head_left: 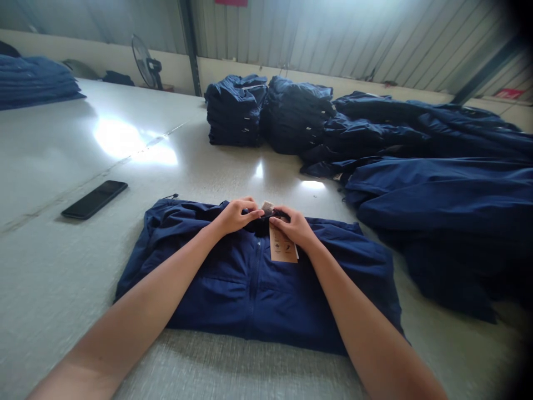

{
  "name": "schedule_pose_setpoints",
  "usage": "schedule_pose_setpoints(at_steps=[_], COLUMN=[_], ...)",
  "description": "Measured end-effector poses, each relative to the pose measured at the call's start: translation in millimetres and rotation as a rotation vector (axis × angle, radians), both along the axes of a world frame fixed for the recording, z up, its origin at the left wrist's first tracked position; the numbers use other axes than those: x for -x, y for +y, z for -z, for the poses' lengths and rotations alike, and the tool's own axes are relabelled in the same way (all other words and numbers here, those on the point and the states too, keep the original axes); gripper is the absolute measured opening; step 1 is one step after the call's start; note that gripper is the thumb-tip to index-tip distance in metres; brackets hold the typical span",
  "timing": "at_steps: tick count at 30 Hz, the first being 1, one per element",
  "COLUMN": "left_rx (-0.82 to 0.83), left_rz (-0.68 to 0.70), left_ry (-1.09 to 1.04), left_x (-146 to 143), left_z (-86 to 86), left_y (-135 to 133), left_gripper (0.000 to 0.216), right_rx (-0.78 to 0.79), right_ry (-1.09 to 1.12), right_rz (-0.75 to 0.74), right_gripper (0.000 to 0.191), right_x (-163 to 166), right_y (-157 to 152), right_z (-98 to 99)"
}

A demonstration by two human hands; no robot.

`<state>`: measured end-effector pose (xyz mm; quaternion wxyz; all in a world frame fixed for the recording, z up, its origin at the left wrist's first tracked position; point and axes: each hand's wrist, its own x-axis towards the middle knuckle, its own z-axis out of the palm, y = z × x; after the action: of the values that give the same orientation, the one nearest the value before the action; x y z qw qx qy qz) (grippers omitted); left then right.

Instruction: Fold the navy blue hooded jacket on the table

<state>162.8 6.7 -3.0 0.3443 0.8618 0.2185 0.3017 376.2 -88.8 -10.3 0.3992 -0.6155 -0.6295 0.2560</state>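
Observation:
A folded navy jacket (225,289) lies in front of me, its zip running down the middle and its collar at the far edge. My left hand (236,216) is closed at the collar, its thumb reaching to a small pale label (267,208). On the other side of that label, my right hand (295,226) pinches the dark collar fabric between thumb and fingers. From under the right thumb hangs a brown cardboard hang tag (283,248) with dark printed symbols, a white edge showing behind it. Exactly what lies between the fingertips is partly hidden.
A black phone (95,199) lies left on the pale table (54,255). Folded navy garments stand in stacks (236,111) at the back. A loose heap of garments (449,205) fills the right side. Blue garments (35,83) and a fan (146,64) are far left.

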Motion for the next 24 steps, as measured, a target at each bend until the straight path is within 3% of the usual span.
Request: schedule_pose_setpoints(at_steps=[7, 13, 24], left_rx=[0.019, -0.095, -0.201], left_rz=[-0.123, -0.247, -0.088], left_ry=[0.065, 0.148, 0.125], left_x=[-6, -9, -7], left_z=[10.5, 8.2, 5.3], left_y=[3, -3, -11], left_gripper=[0.04, 0.016, 0.009], right_rx=[0.026, -0.004, -0.017], right_ry=[0.012, 0.073, 0.167], right_rz=[-0.025, -0.036, -0.106], right_gripper=[0.033, 0.029, 0.028], right_x=[1, 1, 1], right_y=[-3, -4, -4], right_z=[-3.4, -3.6, -2.9])
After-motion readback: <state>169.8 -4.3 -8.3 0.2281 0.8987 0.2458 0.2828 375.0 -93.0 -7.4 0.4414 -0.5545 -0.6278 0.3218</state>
